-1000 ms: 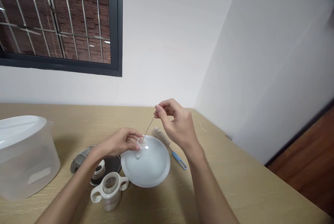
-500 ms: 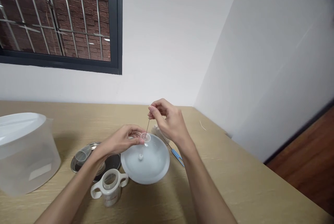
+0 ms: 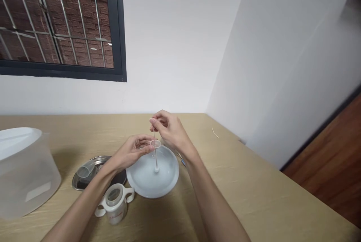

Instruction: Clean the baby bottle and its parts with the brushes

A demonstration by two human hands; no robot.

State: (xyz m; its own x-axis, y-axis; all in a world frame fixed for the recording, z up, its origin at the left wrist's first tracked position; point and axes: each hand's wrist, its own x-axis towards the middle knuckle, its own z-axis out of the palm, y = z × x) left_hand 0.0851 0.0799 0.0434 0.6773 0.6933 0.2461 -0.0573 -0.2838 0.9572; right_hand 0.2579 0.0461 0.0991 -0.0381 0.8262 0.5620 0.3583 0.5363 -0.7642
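Note:
Over the white bowl [image 3: 166, 185], my left hand [image 3: 132, 152] pinches the clear ring-shaped top [image 3: 158, 144] of a drinking straw with a white ball [image 3: 156, 169] at its lower end. Above it, my right hand [image 3: 170, 131] is closed on a thin wire rod [image 3: 154, 133], its fingertips pressed together. The rod passes down through the ring into the straw. Whether its lower end carries bristles cannot be made out. The ball hangs over the bowl's inside; whether it touches the bottom is unclear.
A white two-handled cup [image 3: 117, 214] stands in front of the bowl. Left of it lies a metal tray [image 3: 73, 182] with a clear cup [image 3: 84, 170] on it. A large translucent tub [image 3: 31, 178] is at far left. Behind my right wrist shows a blue-handled tool [image 3: 183, 162].
My right hand has come lower and left, and the rod stands more upright, deeper in the straw. The straw hangs straighter. The view has shifted slightly.

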